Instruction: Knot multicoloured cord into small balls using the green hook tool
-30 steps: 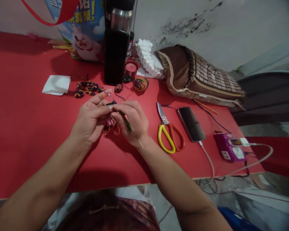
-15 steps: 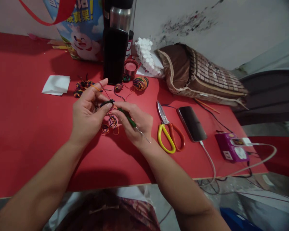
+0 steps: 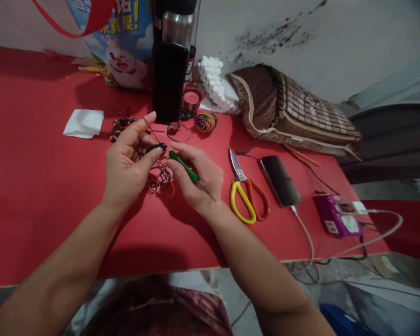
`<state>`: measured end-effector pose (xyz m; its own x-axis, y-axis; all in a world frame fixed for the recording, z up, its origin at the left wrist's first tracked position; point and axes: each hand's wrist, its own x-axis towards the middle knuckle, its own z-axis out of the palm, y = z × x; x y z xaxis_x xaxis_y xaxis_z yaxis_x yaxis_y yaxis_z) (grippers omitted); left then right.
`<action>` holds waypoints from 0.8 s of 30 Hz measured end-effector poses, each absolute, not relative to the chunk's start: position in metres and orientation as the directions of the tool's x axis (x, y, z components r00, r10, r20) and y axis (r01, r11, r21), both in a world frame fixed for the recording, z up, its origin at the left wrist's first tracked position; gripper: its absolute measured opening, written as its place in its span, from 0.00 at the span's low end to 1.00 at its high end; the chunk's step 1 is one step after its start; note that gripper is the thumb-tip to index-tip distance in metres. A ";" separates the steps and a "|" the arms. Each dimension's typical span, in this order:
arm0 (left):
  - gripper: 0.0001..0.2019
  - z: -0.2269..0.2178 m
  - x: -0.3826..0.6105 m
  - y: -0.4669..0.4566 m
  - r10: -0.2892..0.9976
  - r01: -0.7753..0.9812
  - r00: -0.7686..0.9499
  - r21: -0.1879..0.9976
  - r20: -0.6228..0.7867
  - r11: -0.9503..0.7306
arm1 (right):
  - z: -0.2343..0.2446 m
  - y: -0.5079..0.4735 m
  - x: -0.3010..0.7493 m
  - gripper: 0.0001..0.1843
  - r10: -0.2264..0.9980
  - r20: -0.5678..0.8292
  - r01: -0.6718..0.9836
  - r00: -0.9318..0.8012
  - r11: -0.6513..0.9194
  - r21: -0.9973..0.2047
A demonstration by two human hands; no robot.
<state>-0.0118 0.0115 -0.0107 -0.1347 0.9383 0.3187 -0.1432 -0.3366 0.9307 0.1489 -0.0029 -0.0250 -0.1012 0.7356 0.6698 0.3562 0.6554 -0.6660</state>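
Observation:
My left hand [image 3: 129, 161] pinches a small dark crocheted piece [image 3: 157, 147] between thumb and fingers, and coloured yarn runs over its raised index finger. In my right hand [image 3: 199, 175] is a crochet hook with a green handle [image 3: 184, 166]; a thin metal shaft sticks out of the handle's rear toward the wrist. The hook's working tip meets the crocheted piece, too small to make out. Loose loops of multicoloured yarn [image 3: 161, 182] hang and lie below the hands. Behind them are a yarn ball [image 3: 206, 122], a smaller ball [image 3: 172, 128] and a braided yarn bundle [image 3: 121, 126].
Scissors [image 3: 245, 191], a charging phone [image 3: 280, 181] and a purple power socket [image 3: 338, 214] lie to the right on the red table [image 3: 56, 196]. A black phone [image 3: 170, 81] stands upright behind my hands. Further back are a cushion [image 3: 294, 107] and printed bag [image 3: 126, 51]; white paper [image 3: 84, 123] lies left.
My right hand has turned slightly and drawn back a little to the right, showing more of the green handle. My left hand keeps its pinch. The whole view has shifted slightly.

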 end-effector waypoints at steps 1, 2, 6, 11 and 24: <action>0.21 -0.009 -0.012 0.011 0.931 -0.141 -0.153 0.925 0.332 -0.353 | -0.025 -0.003 0.149 0.14 0.734 0.673 0.351 -0.089 0.656 -0.668; 0.21 -0.008 -0.012 0.010 0.932 -0.132 -0.161 0.928 0.326 -0.348 | -0.026 -0.002 0.149 0.13 0.728 0.680 0.341 -0.088 0.663 -0.666; 0.22 -0.006 -0.016 0.010 0.940 -0.075 -0.165 0.946 0.299 -0.314 | -0.021 -0.001 0.152 0.10 0.700 0.703 0.289 -0.122 0.703 -0.650; 0.25 -0.007 -0.020 0.013 0.933 -0.035 -0.176 0.945 0.314 -0.325 | -0.010 -0.003 0.157 0.08 0.700 0.698 0.277 -0.149 0.707 -0.651; 0.24 -0.008 -0.028 0.017 0.979 -0.151 0.015 0.969 0.202 -0.198 | 0.005 0.004 0.174 0.07 0.921 0.369 0.057 -0.123 0.378 -0.924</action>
<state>-0.0279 0.0172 -0.0076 0.0153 0.9792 0.2022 -0.1514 -0.1976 0.9685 0.1739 0.0040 0.0052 -0.1230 0.9212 0.3690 0.0568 0.3778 -0.9242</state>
